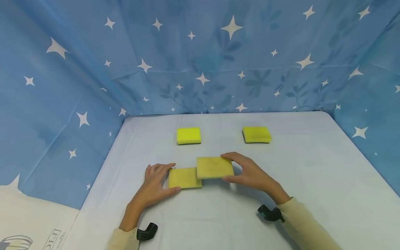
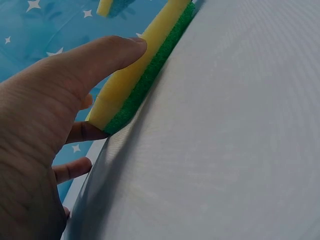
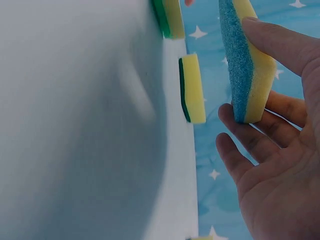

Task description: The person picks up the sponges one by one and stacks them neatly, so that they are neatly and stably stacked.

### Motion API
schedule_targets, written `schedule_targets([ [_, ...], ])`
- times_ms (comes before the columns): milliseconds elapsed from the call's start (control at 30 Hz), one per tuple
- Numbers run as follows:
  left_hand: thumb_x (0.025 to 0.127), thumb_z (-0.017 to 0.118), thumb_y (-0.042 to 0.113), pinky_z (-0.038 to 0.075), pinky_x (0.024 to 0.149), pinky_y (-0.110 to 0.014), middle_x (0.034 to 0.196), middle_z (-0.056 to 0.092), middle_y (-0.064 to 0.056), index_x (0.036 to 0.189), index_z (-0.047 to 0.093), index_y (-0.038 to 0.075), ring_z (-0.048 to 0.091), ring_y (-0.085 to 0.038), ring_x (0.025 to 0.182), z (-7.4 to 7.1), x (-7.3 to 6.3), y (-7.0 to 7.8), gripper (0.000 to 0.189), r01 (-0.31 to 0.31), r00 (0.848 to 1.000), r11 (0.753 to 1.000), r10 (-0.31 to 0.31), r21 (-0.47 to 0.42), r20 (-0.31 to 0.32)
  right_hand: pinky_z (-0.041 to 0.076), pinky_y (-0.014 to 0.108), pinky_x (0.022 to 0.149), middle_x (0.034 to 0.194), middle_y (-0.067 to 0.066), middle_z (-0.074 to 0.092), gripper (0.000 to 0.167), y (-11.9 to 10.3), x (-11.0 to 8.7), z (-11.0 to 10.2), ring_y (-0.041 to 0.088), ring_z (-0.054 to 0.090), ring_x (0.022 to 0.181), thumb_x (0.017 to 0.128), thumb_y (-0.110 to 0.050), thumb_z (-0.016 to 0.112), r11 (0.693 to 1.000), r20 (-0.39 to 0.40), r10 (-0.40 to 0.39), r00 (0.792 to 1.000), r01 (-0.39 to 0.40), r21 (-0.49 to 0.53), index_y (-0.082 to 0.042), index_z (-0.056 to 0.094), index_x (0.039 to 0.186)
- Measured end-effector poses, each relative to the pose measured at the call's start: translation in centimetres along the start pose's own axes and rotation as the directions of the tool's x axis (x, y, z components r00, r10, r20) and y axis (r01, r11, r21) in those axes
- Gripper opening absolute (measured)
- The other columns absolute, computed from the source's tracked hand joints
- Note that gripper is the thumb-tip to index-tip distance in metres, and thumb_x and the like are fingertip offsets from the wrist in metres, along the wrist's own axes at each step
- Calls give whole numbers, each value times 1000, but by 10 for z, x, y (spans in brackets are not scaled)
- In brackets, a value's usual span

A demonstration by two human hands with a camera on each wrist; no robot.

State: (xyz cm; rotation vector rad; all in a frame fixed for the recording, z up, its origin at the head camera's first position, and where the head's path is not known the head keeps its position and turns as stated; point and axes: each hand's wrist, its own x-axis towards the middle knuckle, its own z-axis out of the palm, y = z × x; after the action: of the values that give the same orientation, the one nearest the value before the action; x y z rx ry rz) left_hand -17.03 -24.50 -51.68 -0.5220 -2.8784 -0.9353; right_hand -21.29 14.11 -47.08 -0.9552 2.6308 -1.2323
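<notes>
Matt foam sponges [image 1: 185,178] with rough scouring backs, smooth cloth-covered table [image 1: 312,180]

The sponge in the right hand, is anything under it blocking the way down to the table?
The right hand holds the blue-backed sponge above the table. Its left edge overlaps the green-backed sponge that the left hand grips; otherwise only bare table shows.

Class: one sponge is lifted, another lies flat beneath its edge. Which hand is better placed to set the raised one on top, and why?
Probably the right hand: it already grips the raised blue-backed sponge clear of the table. The left hand holds the green-backed sponge lying flat, steadying it.
</notes>
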Motion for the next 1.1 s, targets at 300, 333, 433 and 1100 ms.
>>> schedule_targets([
  [300,83,86,58,5,122,-74,145,59,-8,159,52,20,39,-40,143,-1,-2,-1,91,15,1000,1000,-15,-10,1,46,56,114,153,2,58,76,-13,19,21,27,55,140,91,-42,87,1000,57,4,998,-4,5,-12,57,154],
  [333,83,86,58,6,122,-74,144,59,-8,159,51,20,40,-40,143,-1,-2,-1,92,15,1000,1000,-15,-10,0,45,55,115,153,2,58,76,-15,21,23,27,54,141,91,-42,88,1000,62,1,998,-1,5,-11,57,154],
  [433,83,86,58,6,122,-74,143,60,-6,159,51,19,40,-40,143,-1,-1,-1,93,10,1000,1000,-10,-10,-5,44,54,116,152,3,58,76,-18,26,30,26,53,141,91,-41,88,1000,68,-15,998,15,5,-10,58,153],
  [1100,81,87,56,12,121,-71,138,59,-6,159,49,16,40,-39,142,-6,-2,1,96,-8,1000,999,8,-33,-14,47,45,115,147,3,61,72,-30,49,71,20,57,137,93,-39,86,996,106,-83,991,86,-27,-6,58,150],
])
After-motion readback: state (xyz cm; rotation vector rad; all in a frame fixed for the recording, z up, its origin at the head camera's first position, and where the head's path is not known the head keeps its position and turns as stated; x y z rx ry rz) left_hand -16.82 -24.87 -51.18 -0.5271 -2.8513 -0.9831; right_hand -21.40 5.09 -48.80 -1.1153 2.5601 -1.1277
